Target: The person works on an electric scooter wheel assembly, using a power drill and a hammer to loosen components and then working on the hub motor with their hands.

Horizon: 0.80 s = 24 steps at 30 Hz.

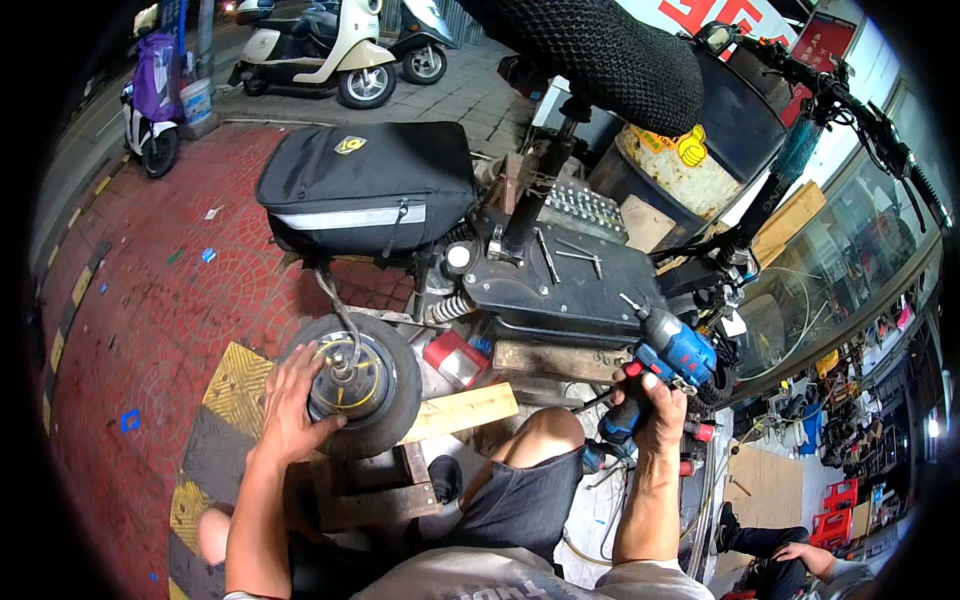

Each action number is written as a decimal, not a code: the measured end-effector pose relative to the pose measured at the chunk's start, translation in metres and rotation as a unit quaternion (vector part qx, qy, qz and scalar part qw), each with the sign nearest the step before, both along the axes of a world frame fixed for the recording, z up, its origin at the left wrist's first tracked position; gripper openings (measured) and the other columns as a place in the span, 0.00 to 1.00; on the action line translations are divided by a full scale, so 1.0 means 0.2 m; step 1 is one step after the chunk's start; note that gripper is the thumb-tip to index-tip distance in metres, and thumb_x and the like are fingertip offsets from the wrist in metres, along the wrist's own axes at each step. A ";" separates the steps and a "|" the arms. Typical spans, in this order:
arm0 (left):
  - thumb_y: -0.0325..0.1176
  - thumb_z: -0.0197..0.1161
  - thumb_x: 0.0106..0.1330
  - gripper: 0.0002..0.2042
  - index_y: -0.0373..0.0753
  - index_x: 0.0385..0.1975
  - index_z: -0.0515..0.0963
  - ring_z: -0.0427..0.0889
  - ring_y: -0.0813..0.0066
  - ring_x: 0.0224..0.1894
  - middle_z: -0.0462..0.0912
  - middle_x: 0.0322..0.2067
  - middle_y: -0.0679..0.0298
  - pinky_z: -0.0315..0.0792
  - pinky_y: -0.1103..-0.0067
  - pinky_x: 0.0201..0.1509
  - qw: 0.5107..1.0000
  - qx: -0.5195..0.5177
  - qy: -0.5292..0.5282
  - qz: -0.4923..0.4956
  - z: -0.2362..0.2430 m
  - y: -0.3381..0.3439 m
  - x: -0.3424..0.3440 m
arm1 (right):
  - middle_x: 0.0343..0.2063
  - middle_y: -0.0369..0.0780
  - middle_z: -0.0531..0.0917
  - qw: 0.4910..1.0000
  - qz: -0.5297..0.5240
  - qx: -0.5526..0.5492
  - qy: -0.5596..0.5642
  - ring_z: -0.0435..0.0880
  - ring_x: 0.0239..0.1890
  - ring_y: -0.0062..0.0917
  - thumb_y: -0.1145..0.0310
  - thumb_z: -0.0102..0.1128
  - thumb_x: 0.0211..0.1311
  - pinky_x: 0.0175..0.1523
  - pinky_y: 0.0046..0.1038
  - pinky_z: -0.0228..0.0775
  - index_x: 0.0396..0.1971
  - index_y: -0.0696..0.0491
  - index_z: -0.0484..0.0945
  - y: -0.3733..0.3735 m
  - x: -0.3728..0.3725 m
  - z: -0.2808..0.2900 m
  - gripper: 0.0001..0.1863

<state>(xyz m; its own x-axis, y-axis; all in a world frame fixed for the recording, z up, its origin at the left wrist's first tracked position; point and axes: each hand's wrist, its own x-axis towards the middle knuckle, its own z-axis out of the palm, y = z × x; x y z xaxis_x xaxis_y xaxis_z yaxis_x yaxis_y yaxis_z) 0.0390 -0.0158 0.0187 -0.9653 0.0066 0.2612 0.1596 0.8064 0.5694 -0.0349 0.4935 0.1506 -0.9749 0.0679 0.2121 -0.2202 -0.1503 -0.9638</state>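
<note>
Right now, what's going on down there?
The person's left hand rests spread on the wheel. The right hand grips a blue drill, held away from the wheel, its bit pointing up and left in the picture. Metal tools lie on the scooter deck, near a black bag.

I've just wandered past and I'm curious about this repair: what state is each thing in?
Left hand: open, resting on the wheel
Wheel: on its side, axle end facing up
Right hand: closed around the power driver
Power driver: held, bit toward the deck; running or not, cannot tell
Deck: loose tools lying on top
Black bag: looks closed
Cream scooter: parked upright
</note>
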 end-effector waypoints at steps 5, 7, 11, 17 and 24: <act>0.39 0.86 0.50 0.51 0.44 0.79 0.69 0.59 0.44 0.85 0.63 0.83 0.54 0.53 0.47 0.85 1.000 0.016 0.002 0.008 0.00 -0.03 0.03 | 0.36 0.50 0.89 0.996 0.068 -0.040 -0.041 0.89 0.29 0.34 0.59 0.77 0.63 0.37 0.34 0.86 0.50 0.62 0.81 -0.22 0.03 -0.02 0.25; 0.42 0.86 0.54 0.50 0.45 0.79 0.67 0.58 0.47 0.86 0.61 0.84 0.55 0.49 0.45 0.87 1.000 0.004 0.015 -0.008 -0.03 -0.04 0.02 | 0.36 0.50 0.89 0.991 0.099 -0.032 -0.084 0.89 0.28 0.35 0.59 0.77 0.61 0.36 0.34 0.86 0.50 0.63 0.81 -0.31 0.06 -0.04 0.26; 0.48 0.83 0.57 0.49 0.44 0.80 0.67 0.56 0.45 0.86 0.59 0.84 0.52 0.47 0.43 0.87 1.000 -0.006 -0.003 -0.003 -0.05 -0.06 0.03 | 0.37 0.41 0.91 0.962 0.210 0.093 -0.146 0.90 0.30 0.28 0.73 0.82 0.61 0.37 0.29 0.86 0.52 0.59 0.84 -0.54 0.05 0.02 0.21; 0.50 0.82 0.58 0.48 0.42 0.79 0.68 0.59 0.40 0.83 0.59 0.84 0.48 0.50 0.47 0.86 1.000 -0.013 0.026 -0.004 -0.07 -0.06 0.03 | 0.36 0.31 0.88 0.859 0.363 0.357 -0.064 0.80 0.34 0.15 0.70 0.82 0.64 0.40 0.26 0.77 0.52 0.54 0.87 -0.91 -0.09 0.00 0.18; 0.49 0.83 0.57 0.48 0.45 0.79 0.68 0.59 0.43 0.83 0.58 0.84 0.51 0.50 0.43 0.84 1.000 0.006 0.017 0.005 -0.08 -0.05 0.04 | 0.25 0.34 0.87 0.771 0.375 0.504 -0.104 0.78 0.30 0.15 0.66 0.79 0.63 0.39 0.28 0.76 0.43 0.56 0.93 -1.08 -0.22 0.02 0.12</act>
<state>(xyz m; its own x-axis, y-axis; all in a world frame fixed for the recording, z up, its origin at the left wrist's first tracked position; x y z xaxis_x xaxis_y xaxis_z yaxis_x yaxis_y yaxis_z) 0.0473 -0.0254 0.0026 -0.9559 -0.0073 0.2935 0.1702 0.8010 0.5740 -0.0780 0.2773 0.1539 -0.6797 -0.6287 -0.3777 -0.2610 0.6886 -0.6766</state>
